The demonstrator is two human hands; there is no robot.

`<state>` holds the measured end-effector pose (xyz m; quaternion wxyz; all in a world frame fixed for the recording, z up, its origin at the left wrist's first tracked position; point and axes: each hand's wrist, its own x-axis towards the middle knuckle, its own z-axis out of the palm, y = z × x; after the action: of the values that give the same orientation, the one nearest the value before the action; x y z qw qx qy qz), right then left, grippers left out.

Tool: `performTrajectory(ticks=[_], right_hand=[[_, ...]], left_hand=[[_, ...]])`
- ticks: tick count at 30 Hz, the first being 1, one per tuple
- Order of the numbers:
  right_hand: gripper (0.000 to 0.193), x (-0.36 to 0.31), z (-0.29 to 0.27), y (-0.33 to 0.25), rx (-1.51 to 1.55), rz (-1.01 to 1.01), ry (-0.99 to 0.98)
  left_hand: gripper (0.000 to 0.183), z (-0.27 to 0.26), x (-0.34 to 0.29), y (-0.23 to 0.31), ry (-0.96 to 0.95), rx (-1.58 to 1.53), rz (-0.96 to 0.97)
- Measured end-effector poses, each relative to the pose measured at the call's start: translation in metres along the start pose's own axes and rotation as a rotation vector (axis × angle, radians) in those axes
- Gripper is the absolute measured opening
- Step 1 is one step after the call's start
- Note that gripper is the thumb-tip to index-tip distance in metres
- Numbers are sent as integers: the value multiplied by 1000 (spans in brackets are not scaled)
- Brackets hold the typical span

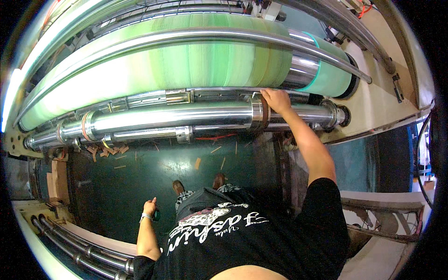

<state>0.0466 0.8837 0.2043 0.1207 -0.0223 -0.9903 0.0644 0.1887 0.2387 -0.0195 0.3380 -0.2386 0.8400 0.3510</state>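
Observation:
My right hand (pixel 276 101) is stretched forward, its fingers curled closed at the top of a metal collar (pixel 257 112) with a brown band (pixel 265 115). This collar sits around a shiny steel shaft (pixel 172 115). A thin, pale, bent piece (pixel 254 95) shows at the fingertips; I cannot tell its kind. Down at my left side, my left hand (pixel 149 207) is closed around a small dark green object (pixel 156 214), mostly hidden by the fingers. Beyond the shaft lies a wide roll of green striped film (pixel 186 60).
A polished bar (pixel 210 33) crosses in front of the film roll. More rings (pixel 87 126) sit on the shaft's left part. Cardboard-coloured scraps (pixel 112 150) and strips litter the dark green floor (pixel 154 172). Metal rollers (pixel 84 252) run behind me at lower left; a pale machine side panel (pixel 378 107) stands right.

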Motion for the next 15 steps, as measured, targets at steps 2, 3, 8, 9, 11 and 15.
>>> performTrajectory(ticks=[2,3,8,9,11,15], right_hand=[[34,-5,-3,2,13,-89,138],[34,-13,-5,2,18,-78,116],[29,-59,-12,-13,131,-144,179],[30,-66,-11,-13,140,-187,224],[32,-72,-10,-14,106,-234,196],[33,-61,-18,-6,50,-390,188]], left_hand=[[37,0,0,15,27,56,66],[38,-5,-18,52,36,45,105],[38,-12,-28,117,113,55,275],[38,-12,-36,138,92,27,281],[37,-11,-30,154,95,59,397],[35,0,-39,209,24,52,485]])
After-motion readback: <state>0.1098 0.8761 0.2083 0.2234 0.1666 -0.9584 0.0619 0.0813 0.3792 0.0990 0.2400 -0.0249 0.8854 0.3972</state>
